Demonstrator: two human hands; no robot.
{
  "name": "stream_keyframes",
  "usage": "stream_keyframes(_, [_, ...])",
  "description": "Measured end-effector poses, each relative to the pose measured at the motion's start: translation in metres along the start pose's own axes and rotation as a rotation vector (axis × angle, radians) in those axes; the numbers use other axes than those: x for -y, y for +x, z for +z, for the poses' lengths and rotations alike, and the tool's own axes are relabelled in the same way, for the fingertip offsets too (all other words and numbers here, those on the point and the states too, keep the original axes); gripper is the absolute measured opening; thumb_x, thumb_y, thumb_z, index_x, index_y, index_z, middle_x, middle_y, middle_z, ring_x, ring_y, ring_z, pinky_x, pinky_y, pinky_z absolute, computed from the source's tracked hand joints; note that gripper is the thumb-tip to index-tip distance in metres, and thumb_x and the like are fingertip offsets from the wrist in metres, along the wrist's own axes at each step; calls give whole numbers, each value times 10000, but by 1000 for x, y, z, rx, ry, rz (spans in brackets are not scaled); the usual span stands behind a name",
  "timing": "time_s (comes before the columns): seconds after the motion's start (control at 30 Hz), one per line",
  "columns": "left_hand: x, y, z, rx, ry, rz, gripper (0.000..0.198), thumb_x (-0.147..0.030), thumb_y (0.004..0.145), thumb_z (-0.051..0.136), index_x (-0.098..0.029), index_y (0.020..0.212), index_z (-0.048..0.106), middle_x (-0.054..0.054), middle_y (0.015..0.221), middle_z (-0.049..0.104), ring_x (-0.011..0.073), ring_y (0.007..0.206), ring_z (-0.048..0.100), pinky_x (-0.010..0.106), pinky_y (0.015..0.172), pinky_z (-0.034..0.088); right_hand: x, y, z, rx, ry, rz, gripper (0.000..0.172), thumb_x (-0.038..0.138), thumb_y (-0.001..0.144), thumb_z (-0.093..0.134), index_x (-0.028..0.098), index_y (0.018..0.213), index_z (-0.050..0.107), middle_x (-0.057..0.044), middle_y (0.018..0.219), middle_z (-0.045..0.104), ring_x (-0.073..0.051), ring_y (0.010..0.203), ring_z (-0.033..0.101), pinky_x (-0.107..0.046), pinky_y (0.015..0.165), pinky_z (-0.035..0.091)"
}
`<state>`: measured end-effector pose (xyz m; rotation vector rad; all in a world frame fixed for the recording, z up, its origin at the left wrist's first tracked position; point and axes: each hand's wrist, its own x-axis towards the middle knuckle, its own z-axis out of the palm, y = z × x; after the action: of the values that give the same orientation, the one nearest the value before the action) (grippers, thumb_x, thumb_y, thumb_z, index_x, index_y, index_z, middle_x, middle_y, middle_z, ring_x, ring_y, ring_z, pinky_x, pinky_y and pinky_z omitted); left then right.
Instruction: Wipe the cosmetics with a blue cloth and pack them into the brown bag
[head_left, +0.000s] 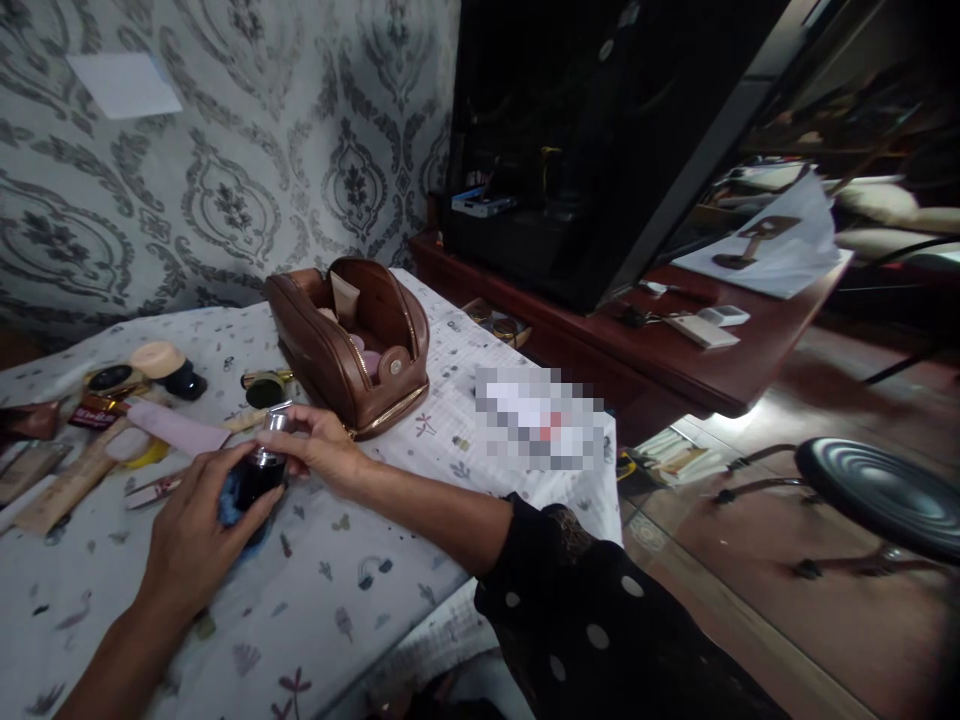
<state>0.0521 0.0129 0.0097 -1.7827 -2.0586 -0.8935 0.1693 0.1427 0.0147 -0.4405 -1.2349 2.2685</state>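
My left hand [187, 520] is wrapped around a small dark bottle [259, 483] with a shiny silver top. The fingers of my right hand [326, 452] close on that silver top [275, 430]. Something blue and fuzzy-looking [232, 500] shows beside and beneath the bottle, partly hidden by my left fingers. Just beyond my right hand stands a brown makeup bag [319, 360], unzipped, with a cream-coloured tube [345, 300] and pinkish items inside. Left of my hands lie a pink tube [178, 427], a long beige tube [71, 485] and several other cosmetics.
A patterned white cloth [360, 620] covers the table. A blurred-out white item [536, 420] lies near its right edge. Beyond are a reddish wooden stand [705, 380] and a large black screen [555, 150]. A round black stool [885, 490] stands on the tiled floor.
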Motion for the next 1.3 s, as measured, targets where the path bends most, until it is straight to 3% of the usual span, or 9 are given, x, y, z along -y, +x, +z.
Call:
stream_keyframes(0.23, [6, 1, -4, 41, -170, -138, 516, -623, 820, 596, -245, 1169, 633, 57, 1126, 707, 273, 1022, 672, 418, 954, 516, 2, 1, 1, 54, -7, -2, 473, 502, 640, 850, 173, 848, 581, 89, 583, 591, -45, 375, 480, -169, 350, 351])
stream_keyframes(0.47, [5, 5, -8, 100, -440, -374, 592, -546, 732, 719, -199, 1197, 601, 67, 1127, 706, 256, 1037, 669, 428, 1014, 513, 7, -2, 3, 73, -22, 4, 552, 501, 546, 898, 186, 895, 608, 91, 632, 601, -34, 388, 472, -176, 381, 380])
stream_keyframes(0.57, [2, 5, -10, 94, -434, -384, 584, -546, 730, 715, -202, 1190, 610, 62, 1094, 707, 258, 1013, 666, 441, 1006, 518, 8, -3, 3, 50, -49, -4, 536, 500, 527, 906, 187, 848, 612, 88, 659, 584, -24, 422, 461, -170, 404, 369])
stream_keyframes(0.67, [-2, 3, -13, -48, -386, -413, 476, -514, 777, 679, -194, 1125, 621, 50, 1023, 697, 244, 968, 665, 442, 1017, 510, 9, -4, 4, 32, -58, -12, 577, 513, 462, 923, 192, 799, 581, 88, 680, 562, -34, 478, 470, -169, 428, 386])
stream_keyframes(0.77, [-7, 0, -13, -145, -402, -404, 390, -458, 831, 646, -196, 1117, 602, 54, 1083, 671, 241, 1042, 651, 429, 1059, 481, 8, -5, 6, 38, -80, -36, 622, 529, 411, 930, 197, 777, 552, 83, 693, 548, -51, 528, 481, -169, 432, 392])
stream_keyframes(1.0, [-5, -4, 3, 57, -192, -236, 650, -603, 786, 628, -219, 1298, 515, 107, 1248, 627, 317, 1131, 631, 470, 982, 525, 3, -5, 3, 49, -135, -78, 577, 580, 508, 887, 190, 799, 578, 76, 687, 551, -47, 513, 469, -171, 440, 379])
stream_keyframes(1.13, [-4, -6, 3, 81, -234, -261, 601, -563, 844, 590, -239, 1339, 484, 91, 1294, 620, 302, 1175, 621, 444, 1015, 508, 5, -4, 2, 85, -130, -53, 530, 586, 611, 836, 188, 896, 636, 70, 683, 592, -34, 458, 448, -180, 432, 345])
stream_keyframes(1.3, [-3, -4, -3, 87, -383, -272, 522, -491, 859, 596, -245, 1308, 496, 83, 1292, 629, 292, 1216, 597, 448, 1073, 470, 8, -5, 4, 81, -105, -14, 537, 562, 579, 861, 188, 878, 617, 83, 620, 576, -44, 433, 454, -187, 437, 386])
